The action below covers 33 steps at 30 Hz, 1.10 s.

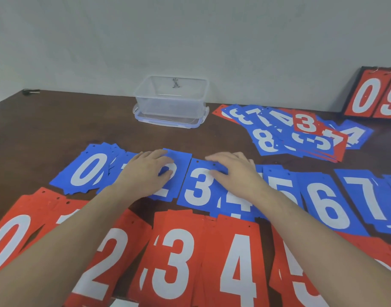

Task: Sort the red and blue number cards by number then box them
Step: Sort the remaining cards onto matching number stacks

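I am mid-sort: my left hand [149, 171] lies flat, fingers relaxed, on the blue 2 pile [176, 173], my right hand [232, 171] likewise on the blue 3 pile [196, 189]. Unsorted cards [296, 134] wait far right, and the clear box [171, 100] stands empty behind. Next, I judge, comes fetching another loose card.

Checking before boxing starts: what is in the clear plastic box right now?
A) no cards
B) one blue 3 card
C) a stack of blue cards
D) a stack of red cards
A: the clear plastic box shows only its bare see-through walls and floor, standing on its lid.
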Each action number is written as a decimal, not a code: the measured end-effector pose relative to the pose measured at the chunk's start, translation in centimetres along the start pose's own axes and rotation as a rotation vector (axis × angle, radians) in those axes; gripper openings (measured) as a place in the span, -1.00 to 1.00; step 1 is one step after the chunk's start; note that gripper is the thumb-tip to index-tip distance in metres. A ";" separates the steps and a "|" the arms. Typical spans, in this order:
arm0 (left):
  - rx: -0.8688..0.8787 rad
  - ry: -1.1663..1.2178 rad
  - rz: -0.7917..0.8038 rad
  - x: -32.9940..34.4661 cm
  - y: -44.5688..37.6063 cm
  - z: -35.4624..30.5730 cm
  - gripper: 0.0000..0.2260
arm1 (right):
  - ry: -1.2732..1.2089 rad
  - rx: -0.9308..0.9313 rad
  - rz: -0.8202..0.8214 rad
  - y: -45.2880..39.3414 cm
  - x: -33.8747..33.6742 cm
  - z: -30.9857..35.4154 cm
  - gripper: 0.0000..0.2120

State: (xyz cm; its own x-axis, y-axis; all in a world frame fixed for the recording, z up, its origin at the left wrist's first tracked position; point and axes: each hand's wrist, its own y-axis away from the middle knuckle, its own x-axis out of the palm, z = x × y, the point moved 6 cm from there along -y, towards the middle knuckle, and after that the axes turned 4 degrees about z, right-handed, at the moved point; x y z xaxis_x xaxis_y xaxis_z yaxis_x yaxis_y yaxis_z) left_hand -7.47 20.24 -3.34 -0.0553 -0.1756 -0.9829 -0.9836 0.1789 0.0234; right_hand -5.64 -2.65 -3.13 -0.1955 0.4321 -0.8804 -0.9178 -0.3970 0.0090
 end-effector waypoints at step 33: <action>0.200 0.173 0.013 5.5 -21.9 -22.3 -0.46 | 0.121 0.187 -0.118 1.0 -14.2 -26.6 -0.53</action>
State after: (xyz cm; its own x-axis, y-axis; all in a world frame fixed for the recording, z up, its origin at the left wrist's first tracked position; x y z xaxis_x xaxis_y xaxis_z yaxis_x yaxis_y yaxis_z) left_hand 9.98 -6.24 -5.18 -0.1127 -0.3319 -0.9366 -0.9300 0.3671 -0.0181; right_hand 5.39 -30.76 -3.22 -0.0504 0.3622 -0.9307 -0.9819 -0.1881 -0.0200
